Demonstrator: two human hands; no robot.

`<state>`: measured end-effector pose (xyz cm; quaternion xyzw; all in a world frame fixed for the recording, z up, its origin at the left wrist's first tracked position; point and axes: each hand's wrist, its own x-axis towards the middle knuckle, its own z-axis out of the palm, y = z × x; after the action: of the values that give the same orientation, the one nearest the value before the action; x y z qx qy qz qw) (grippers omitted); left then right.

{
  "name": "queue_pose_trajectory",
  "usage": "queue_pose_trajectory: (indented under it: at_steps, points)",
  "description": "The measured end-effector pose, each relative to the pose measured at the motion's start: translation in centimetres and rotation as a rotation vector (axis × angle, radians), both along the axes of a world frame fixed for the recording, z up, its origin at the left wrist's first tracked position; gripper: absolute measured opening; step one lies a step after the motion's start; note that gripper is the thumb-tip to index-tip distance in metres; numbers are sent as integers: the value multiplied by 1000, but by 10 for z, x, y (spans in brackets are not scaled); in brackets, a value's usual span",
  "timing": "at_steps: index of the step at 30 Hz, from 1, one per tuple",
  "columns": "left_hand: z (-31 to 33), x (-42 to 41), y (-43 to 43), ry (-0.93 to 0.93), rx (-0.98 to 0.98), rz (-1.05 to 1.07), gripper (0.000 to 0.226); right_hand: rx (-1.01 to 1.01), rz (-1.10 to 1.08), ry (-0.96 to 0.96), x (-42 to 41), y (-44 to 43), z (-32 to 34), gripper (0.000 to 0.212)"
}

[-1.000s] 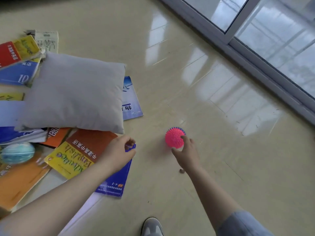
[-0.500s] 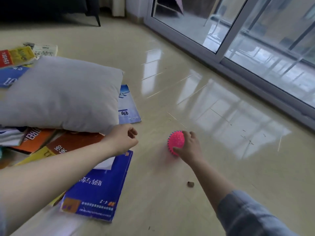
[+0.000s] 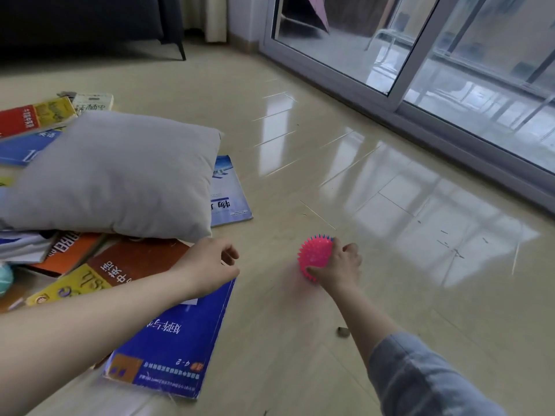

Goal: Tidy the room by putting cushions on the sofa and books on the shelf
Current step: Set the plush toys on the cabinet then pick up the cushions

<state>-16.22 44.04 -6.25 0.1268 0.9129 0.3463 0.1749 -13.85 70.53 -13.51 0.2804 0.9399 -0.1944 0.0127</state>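
A grey cushion (image 3: 117, 175) lies on the floor on top of several scattered books. A dark blue book (image 3: 174, 340) lies nearest me, with a brown and yellow book (image 3: 120, 270) beside it and a light blue book (image 3: 226, 193) poking out from under the cushion's right side. My left hand (image 3: 210, 267) hovers over the top corner of the dark blue book, fingers loosely curled and holding nothing. My right hand (image 3: 338, 267) grips a pink spiky ball (image 3: 315, 255) on the floor, fingers curled round its right side.
A dark sofa (image 3: 84, 22) on thin legs stands at the back left. A sliding glass door (image 3: 420, 64) runs along the right. More books (image 3: 36, 114) lie behind the cushion, and a teal ball (image 3: 4, 279) sits at the left edge. A small brown crumb (image 3: 342, 331) lies by my right forearm.
My right hand has closed round the pink ball, which it only touched a second ago. The view has tilted up, bringing the sofa and the glass door into sight. My left hand stays put.
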Motion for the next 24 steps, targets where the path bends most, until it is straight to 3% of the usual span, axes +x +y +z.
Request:
queue_pose_trajectory:
  at_steps: [9,13,24]
  points:
    - [-1,-8,-15,-7,-33,-16,19,-176,63,172,-3,-24,2,89]
    - [9,-16,-50,34,-85,28,18,-236,226,296,-13,-60,28,91]
    - [23,7,-213,61,-179,267,15,-415,625,228,-29,-217,66,85]
